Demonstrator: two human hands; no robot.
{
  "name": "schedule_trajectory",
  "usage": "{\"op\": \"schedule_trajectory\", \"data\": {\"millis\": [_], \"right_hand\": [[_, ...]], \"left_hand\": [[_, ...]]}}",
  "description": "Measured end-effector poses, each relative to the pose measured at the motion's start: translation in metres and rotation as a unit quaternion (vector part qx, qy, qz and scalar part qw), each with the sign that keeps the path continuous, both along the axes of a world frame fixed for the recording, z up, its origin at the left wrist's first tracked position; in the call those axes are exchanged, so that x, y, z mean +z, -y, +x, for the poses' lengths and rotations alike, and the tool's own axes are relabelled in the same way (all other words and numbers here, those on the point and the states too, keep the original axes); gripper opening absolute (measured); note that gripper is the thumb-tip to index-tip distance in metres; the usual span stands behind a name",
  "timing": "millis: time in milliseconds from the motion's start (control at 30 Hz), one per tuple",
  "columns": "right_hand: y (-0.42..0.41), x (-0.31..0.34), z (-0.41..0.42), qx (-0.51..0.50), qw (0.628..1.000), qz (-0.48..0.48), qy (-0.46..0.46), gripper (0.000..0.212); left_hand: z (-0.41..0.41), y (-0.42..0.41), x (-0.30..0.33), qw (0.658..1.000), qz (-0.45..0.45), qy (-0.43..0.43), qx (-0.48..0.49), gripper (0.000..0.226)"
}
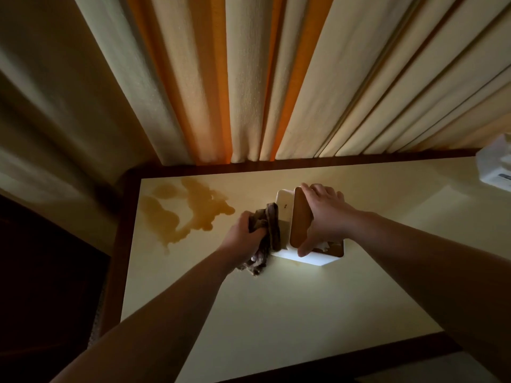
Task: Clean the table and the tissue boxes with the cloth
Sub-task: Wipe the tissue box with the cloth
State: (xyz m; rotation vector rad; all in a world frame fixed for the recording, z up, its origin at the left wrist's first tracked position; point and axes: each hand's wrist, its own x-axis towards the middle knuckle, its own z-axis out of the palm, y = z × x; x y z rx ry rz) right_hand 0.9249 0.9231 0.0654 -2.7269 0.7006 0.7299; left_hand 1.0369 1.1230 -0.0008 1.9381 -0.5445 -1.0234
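A white tissue box with a brown wooden lid stands near the middle of the cream table. My right hand grips the box from above, fingers over the far edge and thumb on the near side. My left hand holds a bunched brown cloth against the left side of the box; the cloth's loose end hangs down to the table. A wide amber liquid stain spreads over the table's far left corner, left of the cloth.
A second white tissue box sits at the far right edge of the view. Cream and orange curtains hang right behind the table. The table has a dark wooden rim; dark floor lies to the left.
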Motion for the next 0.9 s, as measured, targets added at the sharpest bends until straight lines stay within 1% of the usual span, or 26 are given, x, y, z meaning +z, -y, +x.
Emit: {"op": "schedule_trajectory", "data": {"millis": [167,267,367,600,700,900], "right_hand": [[0.006,-0.007,-0.003,0.032,0.999,-0.008,0.012,0.162],[0.006,-0.011,-0.005,0.035,0.999,-0.018,0.017,0.164],[0.007,-0.012,-0.004,0.030,0.999,-0.017,0.019,0.166],[0.009,-0.012,-0.006,0.044,0.999,-0.013,0.025,0.162],[0.008,-0.010,-0.004,0.028,0.999,-0.004,0.020,0.166],[0.002,-0.002,-0.002,0.005,1.000,0.003,0.014,0.166]], "left_hand": [[0.026,0.047,0.007,0.999,-0.026,0.018,0.017,0.021],[0.043,0.072,0.009,0.999,-0.011,0.036,0.012,0.023],[0.052,0.078,0.002,0.999,0.008,0.031,0.006,0.026],[0.031,0.045,-0.007,1.000,0.024,0.007,-0.018,0.025],[0.019,0.023,-0.009,0.999,0.026,-0.002,-0.030,0.022],[0.001,-0.014,-0.009,0.997,0.043,0.023,-0.067,0.015]]}}
